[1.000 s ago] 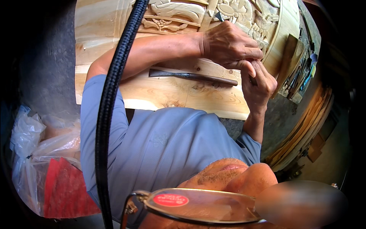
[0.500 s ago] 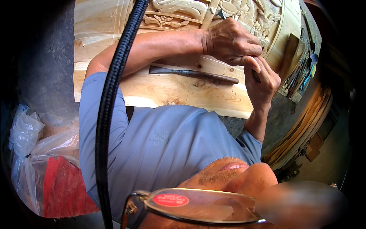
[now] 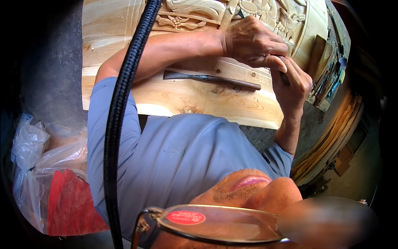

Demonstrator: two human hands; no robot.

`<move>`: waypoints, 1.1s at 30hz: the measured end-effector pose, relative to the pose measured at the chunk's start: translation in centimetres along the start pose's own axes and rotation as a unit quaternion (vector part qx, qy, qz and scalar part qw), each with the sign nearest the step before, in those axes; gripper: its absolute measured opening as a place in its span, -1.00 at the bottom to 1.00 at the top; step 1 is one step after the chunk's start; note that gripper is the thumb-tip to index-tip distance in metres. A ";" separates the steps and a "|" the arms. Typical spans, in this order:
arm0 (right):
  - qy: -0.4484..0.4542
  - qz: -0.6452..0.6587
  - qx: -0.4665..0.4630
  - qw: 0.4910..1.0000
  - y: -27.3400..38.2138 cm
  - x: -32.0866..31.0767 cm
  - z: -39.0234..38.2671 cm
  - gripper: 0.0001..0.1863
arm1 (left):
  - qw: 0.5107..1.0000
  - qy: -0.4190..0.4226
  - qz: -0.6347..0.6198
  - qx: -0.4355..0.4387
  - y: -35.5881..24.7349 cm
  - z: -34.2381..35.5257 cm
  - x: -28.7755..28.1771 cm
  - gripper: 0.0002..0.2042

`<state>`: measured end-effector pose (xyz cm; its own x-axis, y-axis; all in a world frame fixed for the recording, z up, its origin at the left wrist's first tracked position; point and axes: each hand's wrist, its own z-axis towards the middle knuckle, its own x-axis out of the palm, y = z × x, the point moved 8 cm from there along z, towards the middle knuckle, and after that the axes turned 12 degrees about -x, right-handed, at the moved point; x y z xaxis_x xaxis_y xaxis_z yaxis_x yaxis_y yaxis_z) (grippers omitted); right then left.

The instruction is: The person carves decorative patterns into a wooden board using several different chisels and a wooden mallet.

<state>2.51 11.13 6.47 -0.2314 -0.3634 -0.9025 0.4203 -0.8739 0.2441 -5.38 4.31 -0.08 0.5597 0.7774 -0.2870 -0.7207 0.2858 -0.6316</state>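
My left hand is closed around the shaft of a carving chisel, low over a carved wooden panel. A bit of its dark blade shows past my knuckles, against the relief. My right hand wraps the handle end of the same chisel, close beside the left hand's fingers. Most of the tool is hidden by both hands. Below my left forearm, a second chisel with a flat dark blade and brown wooden handle lies on a pale plank.
More tools with thin handles lie in a group on the right, by a brown wood block. Curved wooden boards are stacked at the lower right. Clear plastic wrapping and red material sit at the lower left. A black braided cable crosses the view.
My right hand has shifted slightly to the right with the chisel's handle end. My left hand has moved only a little, still closed on the tool. The chisel on the plank stays put.
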 end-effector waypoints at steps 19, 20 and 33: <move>0.022 0.022 -0.072 0.997 -3.0 -0.7 0.9 -0.89 | 0.991 -0.099 0.086 -0.037 1.3 0.5 0.9 -0.51; 0.012 0.012 -0.073 0.997 -2.6 -1.1 1.0 -0.90 | 0.991 -0.103 0.084 -0.033 1.1 0.7 1.1 -0.51; -0.379 0.138 0.020 0.915 -5.4 -8.9 -5.3 -0.13 | 0.991 -0.091 0.099 -0.025 -0.1 0.4 0.0 -0.50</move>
<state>6.95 20.83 11.23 -0.6702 -0.6778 -0.3025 0.5254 -0.7211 0.4517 -5.44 4.48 0.28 0.3240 0.9044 -0.2776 -0.7853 0.0935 -0.6120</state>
